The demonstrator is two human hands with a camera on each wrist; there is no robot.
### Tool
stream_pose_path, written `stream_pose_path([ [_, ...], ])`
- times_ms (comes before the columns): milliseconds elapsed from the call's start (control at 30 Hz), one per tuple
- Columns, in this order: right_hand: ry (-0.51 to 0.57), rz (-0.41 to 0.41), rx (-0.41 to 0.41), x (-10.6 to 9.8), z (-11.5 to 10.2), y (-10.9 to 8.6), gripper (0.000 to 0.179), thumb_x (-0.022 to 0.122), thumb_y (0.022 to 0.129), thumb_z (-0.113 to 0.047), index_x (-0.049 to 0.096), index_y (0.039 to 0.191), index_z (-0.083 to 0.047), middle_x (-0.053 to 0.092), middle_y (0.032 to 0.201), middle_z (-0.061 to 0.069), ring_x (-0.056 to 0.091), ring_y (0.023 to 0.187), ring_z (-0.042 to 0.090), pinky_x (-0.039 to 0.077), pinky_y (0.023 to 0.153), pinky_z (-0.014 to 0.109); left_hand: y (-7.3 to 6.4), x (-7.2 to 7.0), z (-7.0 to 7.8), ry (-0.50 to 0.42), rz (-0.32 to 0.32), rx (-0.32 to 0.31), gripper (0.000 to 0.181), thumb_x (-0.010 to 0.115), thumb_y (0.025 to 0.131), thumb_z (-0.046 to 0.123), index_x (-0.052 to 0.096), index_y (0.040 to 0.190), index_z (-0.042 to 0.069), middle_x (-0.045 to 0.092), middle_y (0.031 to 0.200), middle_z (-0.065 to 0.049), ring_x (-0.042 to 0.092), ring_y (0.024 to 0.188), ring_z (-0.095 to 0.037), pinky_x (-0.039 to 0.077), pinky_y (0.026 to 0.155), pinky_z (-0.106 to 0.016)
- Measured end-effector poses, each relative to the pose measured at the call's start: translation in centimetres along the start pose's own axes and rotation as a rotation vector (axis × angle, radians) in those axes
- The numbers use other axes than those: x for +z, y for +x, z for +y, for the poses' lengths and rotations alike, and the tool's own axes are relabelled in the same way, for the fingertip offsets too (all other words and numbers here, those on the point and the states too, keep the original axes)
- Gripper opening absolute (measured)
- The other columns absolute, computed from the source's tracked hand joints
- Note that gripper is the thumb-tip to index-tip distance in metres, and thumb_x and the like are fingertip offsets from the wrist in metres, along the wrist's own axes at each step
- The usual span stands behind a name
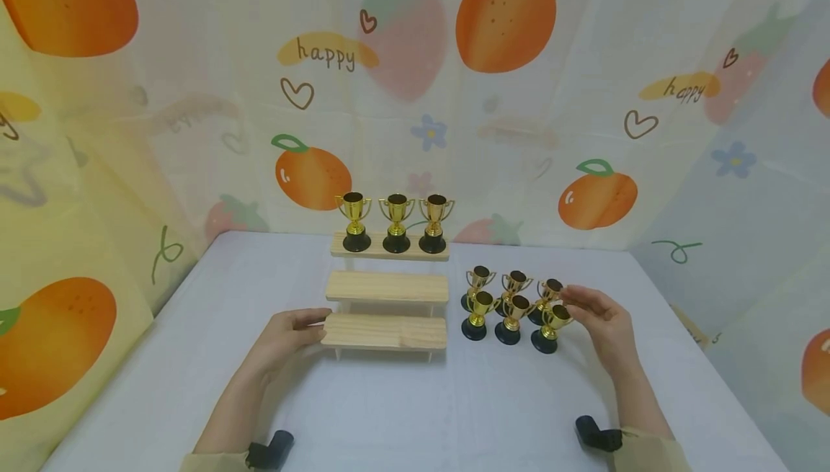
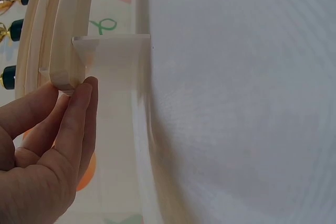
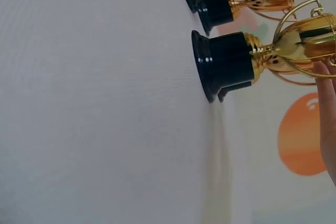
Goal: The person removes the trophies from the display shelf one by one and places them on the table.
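Observation:
At the left end of the lowest board of a three-step wooden display stand (image 1: 389,334), my left hand (image 1: 285,342) pinches the board's end between thumb and fingers. The left wrist view shows those fingertips (image 2: 84,92) at the board's end (image 2: 67,77). To the stand's right, several small gold trophy cups on black bases stand upright in two rows. My right hand (image 1: 603,321) is beside their right end, fingers mostly straight, by the back right trophy (image 1: 550,292) and front right trophy (image 1: 551,328). Whether it touches either cannot be told.
Three more gold trophies stand in a row on the stand's top board (image 1: 389,254); the middle board (image 1: 387,287) is bare wood. White cloth covers the table (image 1: 382,414). A fruit-printed curtain (image 1: 402,148) hangs behind and at both sides.

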State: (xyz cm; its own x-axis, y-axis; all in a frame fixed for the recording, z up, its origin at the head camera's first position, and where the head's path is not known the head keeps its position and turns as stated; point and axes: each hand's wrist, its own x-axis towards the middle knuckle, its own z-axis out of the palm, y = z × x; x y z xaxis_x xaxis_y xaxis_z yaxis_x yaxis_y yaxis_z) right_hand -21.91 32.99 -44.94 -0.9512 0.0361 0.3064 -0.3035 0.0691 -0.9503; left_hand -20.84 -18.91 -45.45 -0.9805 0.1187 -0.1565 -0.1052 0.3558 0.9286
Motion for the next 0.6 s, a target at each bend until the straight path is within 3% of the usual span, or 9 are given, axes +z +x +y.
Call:
stream_pose_path([
  [267, 0.059, 0.079, -0.028, 0.8, -1.1, 0.7, 0.035, 0.065, 0.090, 0.003, 0.058, 0.123, 0.014, 0.076, 0.107, -0.010, 0.071, 0.100, 0.003, 0.054, 0.089, 0.015, 0.0, 0.0, 0.0, -0.009, -0.012, 0.004, 0.047, 0.062, 0.094, 0.009, 0.054, 0.138, -0.003, 0.056, 0.140, -0.025, 0.064, 0.112, -0.019, 0.052, 0.087, -0.022],
  [600, 0.165, 0.029, -0.141, 3.2, -3.0, 1.5, 0.031, 0.062, 0.090, 0.008, 0.057, 0.119, 0.018, 0.077, 0.107, -0.003, 0.072, 0.100, 0.008, 0.055, 0.087, 0.017, 0.0, 0.0, 0.0, -0.017, -0.002, -0.001, 0.046, 0.062, 0.093, 0.008, 0.054, 0.137, -0.004, 0.057, 0.139, -0.026, 0.064, 0.110, -0.017, 0.052, 0.084, -0.020],
])
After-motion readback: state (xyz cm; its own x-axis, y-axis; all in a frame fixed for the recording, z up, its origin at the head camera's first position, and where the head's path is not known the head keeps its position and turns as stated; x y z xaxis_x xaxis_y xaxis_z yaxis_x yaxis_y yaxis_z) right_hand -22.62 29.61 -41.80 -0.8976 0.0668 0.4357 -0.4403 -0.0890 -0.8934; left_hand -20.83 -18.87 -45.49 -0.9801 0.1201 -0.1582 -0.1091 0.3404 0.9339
